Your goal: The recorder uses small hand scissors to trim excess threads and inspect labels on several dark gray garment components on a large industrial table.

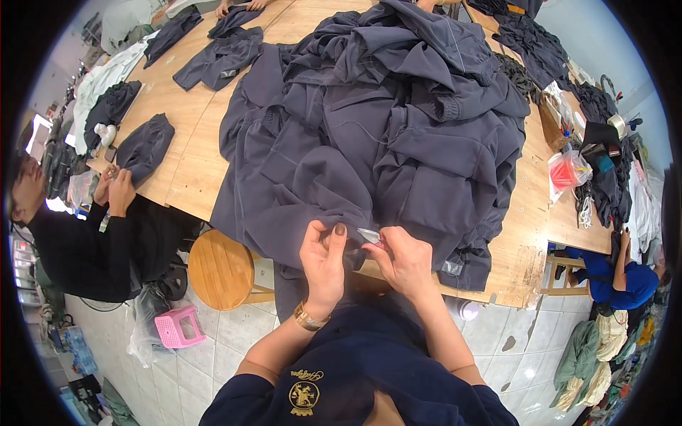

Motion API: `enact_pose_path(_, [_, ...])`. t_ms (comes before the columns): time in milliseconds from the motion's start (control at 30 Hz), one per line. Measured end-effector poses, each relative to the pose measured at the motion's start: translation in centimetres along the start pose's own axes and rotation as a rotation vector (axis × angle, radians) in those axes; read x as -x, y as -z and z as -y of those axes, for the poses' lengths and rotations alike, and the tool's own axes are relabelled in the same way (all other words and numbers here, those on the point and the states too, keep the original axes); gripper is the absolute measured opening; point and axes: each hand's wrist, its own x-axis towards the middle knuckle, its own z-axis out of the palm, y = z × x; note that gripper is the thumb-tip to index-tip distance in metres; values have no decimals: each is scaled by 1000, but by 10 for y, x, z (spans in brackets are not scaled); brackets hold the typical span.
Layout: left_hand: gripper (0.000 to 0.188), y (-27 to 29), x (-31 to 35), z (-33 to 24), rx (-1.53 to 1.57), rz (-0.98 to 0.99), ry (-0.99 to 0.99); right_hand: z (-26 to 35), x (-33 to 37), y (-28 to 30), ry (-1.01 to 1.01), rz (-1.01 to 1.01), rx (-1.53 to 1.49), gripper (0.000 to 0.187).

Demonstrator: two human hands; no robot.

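Observation:
A large heap of dark grey garments [341, 135] covers the middle of the table and hangs over its near edge. My left hand [325, 266] is closed, pinching the edge of one dark garment between thumb and fingers. Beside it, my right hand [405, 259] grips a small pair of thread snips [369, 235]. Their pale metal blades point left toward the cloth by my left thumb. Most of the snips' handle is hidden inside my right fingers.
A round wooden stool [221, 270] and a pink plastic stool [179, 327] stand to the left. One person in black [78, 248] handles cloth at the left; another in blue [625, 277] sits at the right. A red-and-clear plastic bag [568, 172] lies on the right table part.

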Motion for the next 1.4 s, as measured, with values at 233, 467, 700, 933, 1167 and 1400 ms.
enact_pose_path(233, [7, -3, 4, -4, -65, 48, -25, 2, -2, 1, 9, -2, 8, 25])
enact_pose_path(467, [6, -1, 5, -3, -74, 77, -52, -3, -3, -2, 45, -56, -4, 27])
enact_pose_path(700, [12, 3, 2, 5, 40, 24, 65, 2, -2, -13, -396, -137, -854, 19])
enact_pose_path(933, [13, 3, 5, 2, 94, 67, 135, 4, -16, -20, -439, -154, -853, 9])
enact_pose_path(1167, [12, -4, 3, -8, 225, 55, 205, 8, -9, -13, -348, -207, -635, 28])
enact_pose_path(1400, [12, -8, 3, -8, 239, 38, 224, 1, -8, -29, 179, -312, -251, 38])
